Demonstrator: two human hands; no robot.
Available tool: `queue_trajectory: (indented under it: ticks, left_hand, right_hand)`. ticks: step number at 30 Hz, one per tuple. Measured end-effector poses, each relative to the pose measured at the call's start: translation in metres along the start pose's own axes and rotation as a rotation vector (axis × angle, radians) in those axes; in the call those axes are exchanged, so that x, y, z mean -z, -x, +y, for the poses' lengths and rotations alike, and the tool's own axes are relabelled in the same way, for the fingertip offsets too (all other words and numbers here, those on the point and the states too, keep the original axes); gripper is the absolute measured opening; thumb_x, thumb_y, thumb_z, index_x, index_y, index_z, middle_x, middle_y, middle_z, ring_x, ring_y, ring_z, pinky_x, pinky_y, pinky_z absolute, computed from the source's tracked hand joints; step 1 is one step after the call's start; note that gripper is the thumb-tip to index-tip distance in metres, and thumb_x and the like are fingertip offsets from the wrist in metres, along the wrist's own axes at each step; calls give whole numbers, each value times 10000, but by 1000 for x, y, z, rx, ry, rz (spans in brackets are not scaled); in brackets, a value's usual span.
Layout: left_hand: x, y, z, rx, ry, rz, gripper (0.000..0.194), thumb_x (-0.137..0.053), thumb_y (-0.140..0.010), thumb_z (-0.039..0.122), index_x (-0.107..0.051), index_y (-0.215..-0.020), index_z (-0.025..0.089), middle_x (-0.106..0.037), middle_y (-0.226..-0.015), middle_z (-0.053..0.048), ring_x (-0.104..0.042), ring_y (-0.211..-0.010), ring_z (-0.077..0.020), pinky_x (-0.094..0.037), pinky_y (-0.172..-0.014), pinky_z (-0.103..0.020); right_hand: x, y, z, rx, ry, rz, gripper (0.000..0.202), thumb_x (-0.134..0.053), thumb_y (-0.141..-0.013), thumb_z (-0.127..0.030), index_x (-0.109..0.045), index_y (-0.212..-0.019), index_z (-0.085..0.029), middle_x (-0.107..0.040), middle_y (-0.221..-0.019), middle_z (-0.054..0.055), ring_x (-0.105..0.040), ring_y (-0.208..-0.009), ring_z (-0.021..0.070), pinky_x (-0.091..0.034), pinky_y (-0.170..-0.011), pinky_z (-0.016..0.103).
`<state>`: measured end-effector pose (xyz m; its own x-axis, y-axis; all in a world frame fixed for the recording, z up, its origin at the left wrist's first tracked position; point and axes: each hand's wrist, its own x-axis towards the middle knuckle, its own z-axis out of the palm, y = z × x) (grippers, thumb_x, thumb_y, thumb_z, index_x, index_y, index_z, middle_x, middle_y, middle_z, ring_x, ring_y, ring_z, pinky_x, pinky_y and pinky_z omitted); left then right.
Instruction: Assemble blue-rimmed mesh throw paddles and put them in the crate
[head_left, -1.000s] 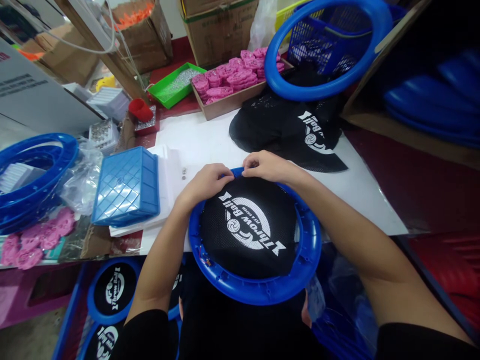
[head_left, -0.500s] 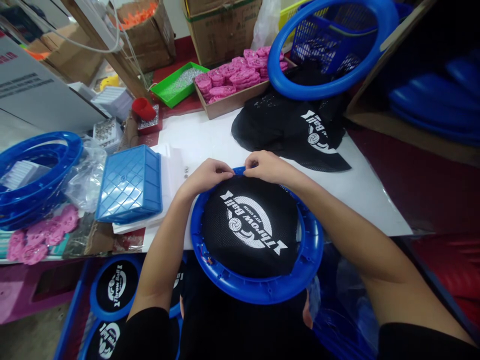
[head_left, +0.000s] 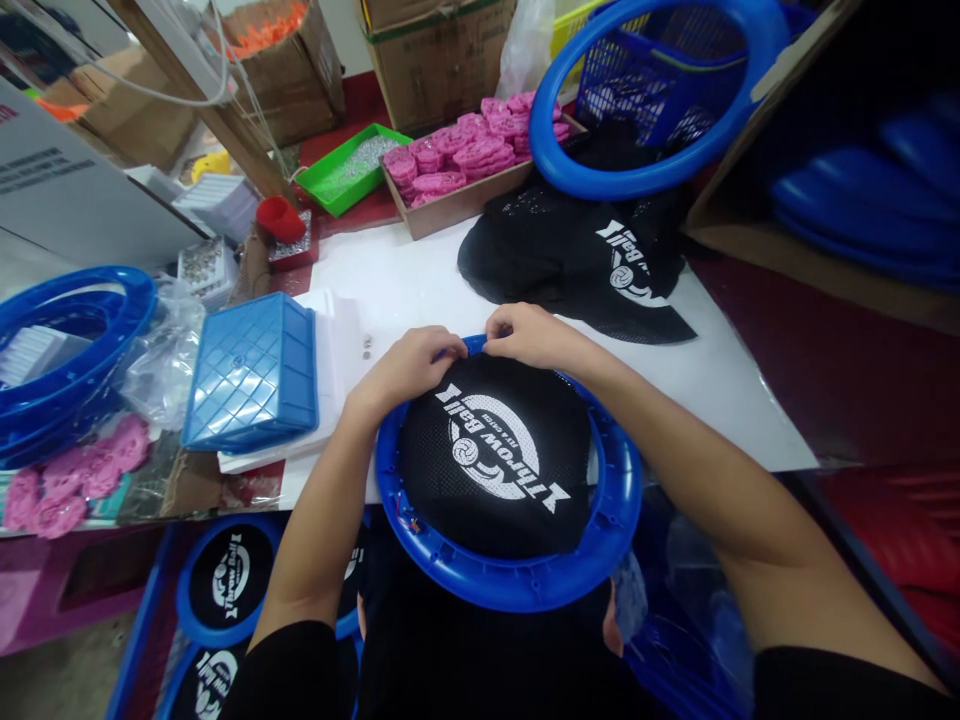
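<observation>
A blue plastic ring [head_left: 510, 590] lies tilted across the table's front edge and my lap, its pegged inner side facing up. Black mesh fabric [head_left: 442, 490] with white "Throw Ball" print covers most of its opening, and a gap shows along the right inner edge. At the far rim, my left hand [head_left: 424, 362] pinches the fabric's edge between thumb and fingers. Just beside it, my right hand [head_left: 531, 335] pinches the same edge with fingers curled. The fingertips hide the exact spot they press. Small coloured wires [head_left: 412, 522] show on the ring's left side.
Loose printed black mesh [head_left: 577, 255] lies behind the ring, under another blue ring [head_left: 551, 170]. Left stands a blue bin [head_left: 251, 375]; two small metal pieces [head_left: 367, 347] lie near it. Farther back are a box of pink parts [head_left: 480, 155] and a green tray [head_left: 330, 185].
My left hand has shifted slightly left and down along the rim, its wrist lower. My right hand keeps its pinch at nearly the same place. The whole view has drifted a little.
</observation>
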<state>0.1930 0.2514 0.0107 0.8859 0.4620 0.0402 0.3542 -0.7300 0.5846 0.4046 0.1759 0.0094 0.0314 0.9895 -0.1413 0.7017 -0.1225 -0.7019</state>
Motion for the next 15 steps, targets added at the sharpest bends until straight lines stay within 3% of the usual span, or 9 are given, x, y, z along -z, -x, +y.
queue_trajectory:
  ticks: [4, 8, 12, 15]
  left_hand:
    - [3, 3, 7, 13, -99, -49, 287, -490, -950, 144, -753, -1045, 212, -731, -1082, -84, -676, -1024, -226, -520, -951, -381]
    - [7, 5, 13, -1, -103, -85, 239, -529, -1003, 275, -740, -1088, 201, -726, -1085, -87, -668, -999, -231, -505, -914, -368]
    - [11, 9, 14, 60, -189, -101, 243, -564, -1013, 380, -721, -932, 214, -720, -904, -57, -642, -848, -218, -470, -787, -340]
    - [16, 14, 14, 131, -280, -113, 353, -548, -1024, 435, -684, -786, 212, -699, -833, -59, -621, -787, -216, -442, -732, -335]
  right_hand:
    - [1, 0, 6, 55, -16, 4, 51, -683, -795, -210, -728, -784, -190, -731, -904, 47, -654, -862, 198, -462, -782, 287]
    - [20, 6, 19, 222, -69, -125, 149, -649, -835, -279, -760, -873, -188, -727, -1040, 65, -665, -963, 216, -489, -891, 324]
    - [48, 17, 29, 253, -7, -263, 202, -663, -852, -354, -770, -960, -222, -735, -1058, 57, -666, -974, 235, -495, -886, 350]
    - [54, 22, 29, 251, 29, -295, 199, -712, -835, -398, -752, -942, -234, -732, -1047, 52, -665, -990, 244, -493, -887, 355]
